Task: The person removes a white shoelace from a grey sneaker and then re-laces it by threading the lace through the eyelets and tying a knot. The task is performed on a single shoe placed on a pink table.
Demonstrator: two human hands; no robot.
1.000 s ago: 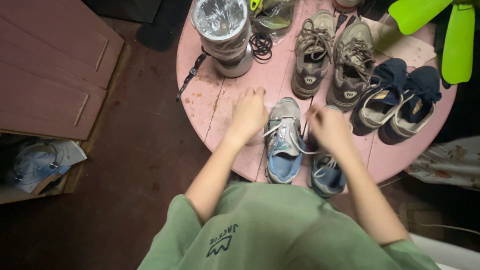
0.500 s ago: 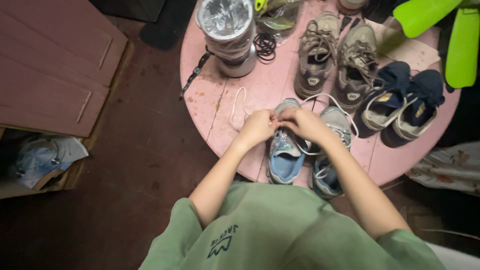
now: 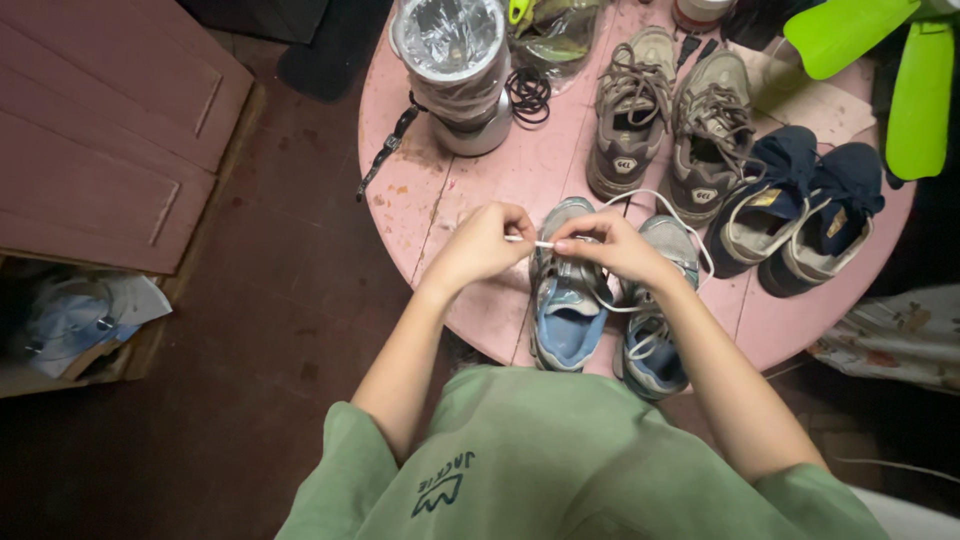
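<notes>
While both hands pinch the white lace (image 3: 545, 243), left hand (image 3: 480, 245) and right hand (image 3: 605, 245) meeting over the grey-blue shoe (image 3: 565, 300) on the pink table (image 3: 450, 200); keep lace taut, thread eyelets evenly.

Light falls brightest on the pink table (image 3: 470, 190) at upper centre; the floor and frame edges sink into dim shadow. Focus is sharp, with mild wide-angle bending at the edges.
</notes>
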